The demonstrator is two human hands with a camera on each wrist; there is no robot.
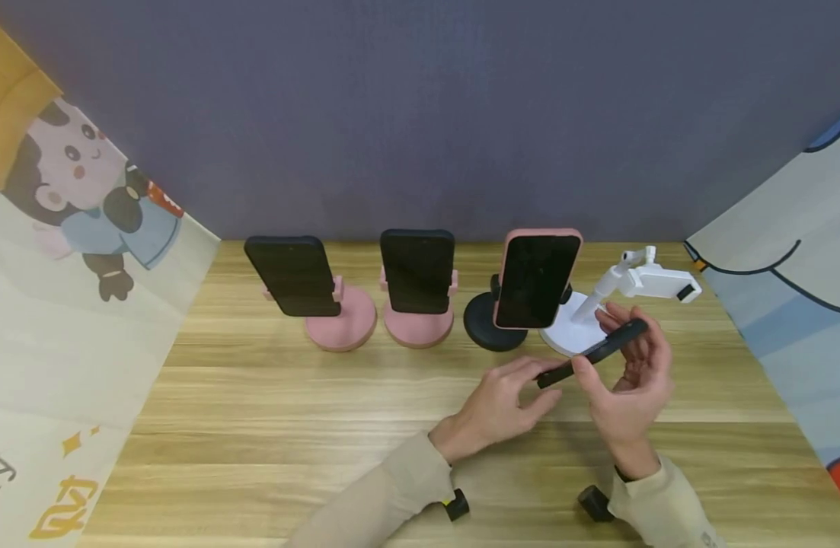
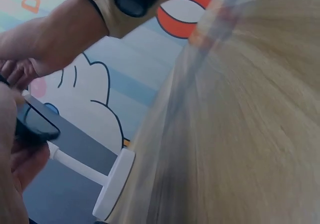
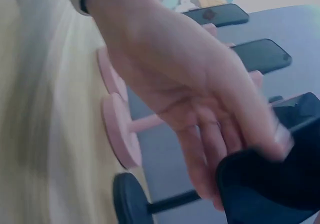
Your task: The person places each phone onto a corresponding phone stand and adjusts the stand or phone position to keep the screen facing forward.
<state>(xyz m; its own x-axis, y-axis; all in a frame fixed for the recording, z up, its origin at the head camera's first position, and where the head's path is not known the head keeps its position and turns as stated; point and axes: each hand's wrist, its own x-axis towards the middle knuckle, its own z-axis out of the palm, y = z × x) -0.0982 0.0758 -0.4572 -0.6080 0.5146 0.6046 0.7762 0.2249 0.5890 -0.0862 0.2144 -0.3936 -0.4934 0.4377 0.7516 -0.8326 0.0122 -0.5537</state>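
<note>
A dark phone (image 1: 598,350) is tilted in the air in front of the white phone stand (image 1: 591,304). My right hand (image 1: 635,380) grips it, thumb on the near side and fingers around the far side. At the phone's lower left end is my left hand (image 1: 498,403), holding that end between thumb and fingers. The left wrist view catches part of the phone (image 2: 37,124) among the fingers at the left edge. In the right wrist view the left hand (image 3: 185,69) reaches to the phone (image 3: 265,184), which hides part of its fingers.
Two black phones stand in pink stands (image 1: 342,323) (image 1: 420,327) at the left and middle. A pink-cased phone (image 1: 538,278) sits in a black stand (image 1: 493,323) beside the white one. Behind them rises a grey-blue panel (image 1: 420,114); printed panels (image 1: 790,251) flank the wooden table (image 1: 289,426).
</note>
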